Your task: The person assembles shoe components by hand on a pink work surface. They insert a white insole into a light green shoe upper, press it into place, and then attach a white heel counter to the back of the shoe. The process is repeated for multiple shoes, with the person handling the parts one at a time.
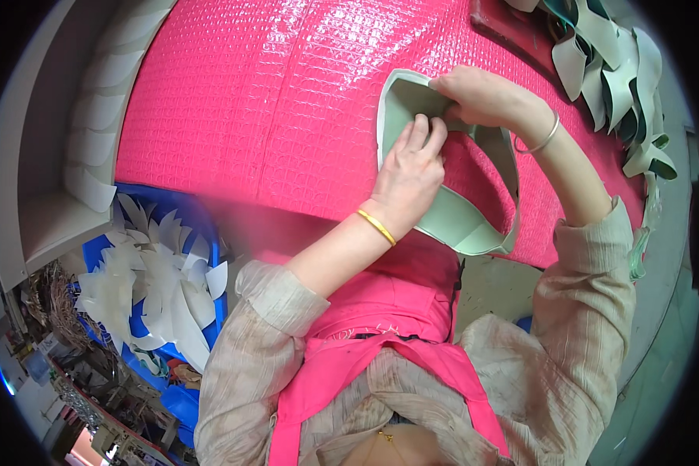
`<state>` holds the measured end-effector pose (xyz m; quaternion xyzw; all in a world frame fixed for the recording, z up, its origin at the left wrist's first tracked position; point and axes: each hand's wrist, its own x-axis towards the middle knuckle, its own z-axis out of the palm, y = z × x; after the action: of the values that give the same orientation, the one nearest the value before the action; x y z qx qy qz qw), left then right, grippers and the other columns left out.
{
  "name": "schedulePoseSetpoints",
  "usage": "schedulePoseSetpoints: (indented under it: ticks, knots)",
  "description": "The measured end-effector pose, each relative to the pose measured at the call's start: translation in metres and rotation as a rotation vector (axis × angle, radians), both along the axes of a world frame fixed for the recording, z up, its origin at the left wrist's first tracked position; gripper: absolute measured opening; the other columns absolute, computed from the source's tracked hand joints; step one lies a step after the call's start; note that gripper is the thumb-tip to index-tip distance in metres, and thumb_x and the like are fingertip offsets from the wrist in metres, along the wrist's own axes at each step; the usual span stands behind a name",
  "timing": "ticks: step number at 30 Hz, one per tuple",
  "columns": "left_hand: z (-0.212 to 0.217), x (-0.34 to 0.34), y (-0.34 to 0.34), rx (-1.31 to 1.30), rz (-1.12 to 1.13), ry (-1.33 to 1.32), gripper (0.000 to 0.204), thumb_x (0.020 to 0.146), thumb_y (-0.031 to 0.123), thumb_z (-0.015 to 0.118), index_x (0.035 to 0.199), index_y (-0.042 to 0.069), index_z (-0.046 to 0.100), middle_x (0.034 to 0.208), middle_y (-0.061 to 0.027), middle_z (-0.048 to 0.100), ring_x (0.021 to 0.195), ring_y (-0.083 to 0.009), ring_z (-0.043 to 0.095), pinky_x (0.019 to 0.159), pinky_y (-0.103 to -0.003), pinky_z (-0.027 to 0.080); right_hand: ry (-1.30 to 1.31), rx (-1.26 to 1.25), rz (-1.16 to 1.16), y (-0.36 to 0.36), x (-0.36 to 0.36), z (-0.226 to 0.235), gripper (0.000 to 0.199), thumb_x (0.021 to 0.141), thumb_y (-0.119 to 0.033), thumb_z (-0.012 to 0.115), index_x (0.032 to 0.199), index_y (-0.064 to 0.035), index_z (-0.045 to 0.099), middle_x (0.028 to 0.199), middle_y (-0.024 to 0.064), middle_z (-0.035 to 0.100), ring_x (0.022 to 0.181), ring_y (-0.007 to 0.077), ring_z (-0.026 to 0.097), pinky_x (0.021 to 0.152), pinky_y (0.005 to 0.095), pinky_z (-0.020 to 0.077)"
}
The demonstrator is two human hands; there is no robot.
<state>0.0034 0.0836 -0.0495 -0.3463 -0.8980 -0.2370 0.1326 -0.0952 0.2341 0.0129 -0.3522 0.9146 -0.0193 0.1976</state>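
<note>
A pale green leather piece (461, 217), looped like a shoe upper with a whitish edge, lies at the near right of the pink-covered table (233, 101). The pink cover shows through its opening. My right hand (474, 95) is closed on the far edge of the piece, its fingertips partly hidden inside. Across the piece's left side lies my left hand (410, 169), a yellow band at the wrist. Its fingers are bent and pressed together against the inner face near my right hand; its thumb is hidden.
More white-and-green leather pieces (620, 85) hang in a bunch at the far right. At the left, a blue crate (219, 291) holds several thin pale cut pieces (159, 283). Above it, a grey shelf (54, 229) carries a row of overlapping white pieces (105, 116).
</note>
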Motion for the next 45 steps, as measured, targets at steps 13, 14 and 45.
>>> schedulePoseSetpoints:
  ticks: [13,14,45]
  knots:
    - [0.001,-0.011,0.009,-0.078,-0.020,0.040,0.022,0.071,0.008,0.052,0.085,-0.005,0.062,0.101,-0.0115,0.050,0.095,-0.0259,0.047,0.089,-0.034,0.041,0.171,0.167,-0.076,0.008,0.024,0.010,0.031,0.060,-0.014,0.072,0.085,-0.0026,0.060,0.086,0.0128,0.060,0.093,0.0281,0.054,0.080,0.0395,0.0411]
    - [0.003,-0.011,0.008,-0.122,-0.021,0.023,0.022,0.070,0.008,0.052,0.084,-0.005,0.062,0.100,-0.0111,0.050,0.095,-0.0258,0.047,0.090,-0.034,0.041,0.126,0.208,-0.083,0.008,0.023,0.015,0.031,0.060,-0.014,0.072,0.086,-0.0027,0.060,0.086,0.0126,0.060,0.092,0.0275,0.054,0.080,0.0393,0.0405]
    - [0.014,-0.120,0.069,0.348,-0.393,-0.108,0.026,0.068,0.020,0.067,0.089,0.004,0.067,0.079,-0.0108,0.064,0.080,-0.0277,0.061,0.074,-0.043,0.046,0.480,-0.046,-0.141,0.020,0.099,0.004,0.005,0.070,-0.008,0.052,0.074,-0.0064,0.051,0.072,0.0074,0.048,0.074,0.0221,0.051,0.073,0.0342,0.0398]
